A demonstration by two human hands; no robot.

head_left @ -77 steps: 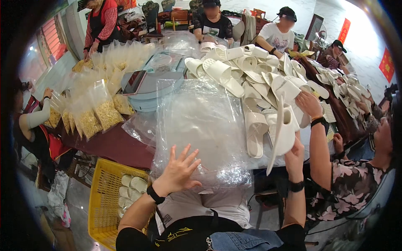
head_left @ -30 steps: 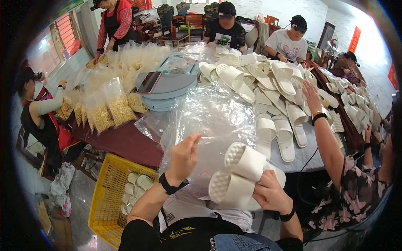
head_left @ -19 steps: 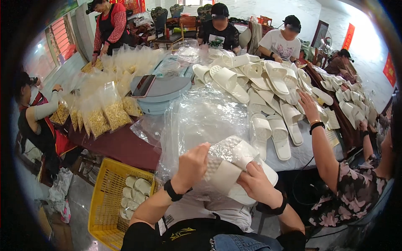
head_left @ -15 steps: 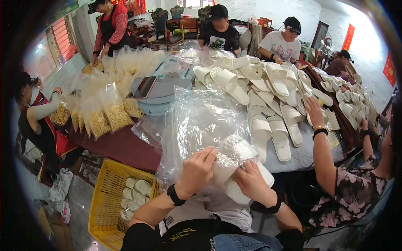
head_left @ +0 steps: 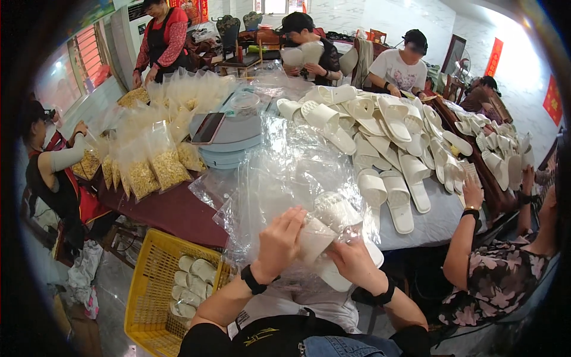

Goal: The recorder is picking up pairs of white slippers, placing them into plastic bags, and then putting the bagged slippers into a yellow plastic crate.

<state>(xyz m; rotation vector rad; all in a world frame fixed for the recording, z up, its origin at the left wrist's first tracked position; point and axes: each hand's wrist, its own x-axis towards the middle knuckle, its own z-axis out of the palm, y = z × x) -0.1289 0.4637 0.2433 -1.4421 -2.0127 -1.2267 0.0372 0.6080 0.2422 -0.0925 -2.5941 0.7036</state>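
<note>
Slippers: white pair (head_left: 333, 238) in clear bag (head_left: 297, 172), between both hands
Left hand (head_left: 278, 245): gripping bagged slippers
Right hand (head_left: 357, 262): gripping slippers from below

Both hands (head_left: 318, 253) around white slippers (head_left: 324, 247) in clear bag (head_left: 297, 172)

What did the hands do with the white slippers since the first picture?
The right hand lifted a pair of white foam slippers off the table toward the body. The left hand picked up a clear plastic bag from the stack of bags, and both hands now hold the pair, pushed partly inside it. The yellow plastic basket and the slipper pile stayed put.
</note>
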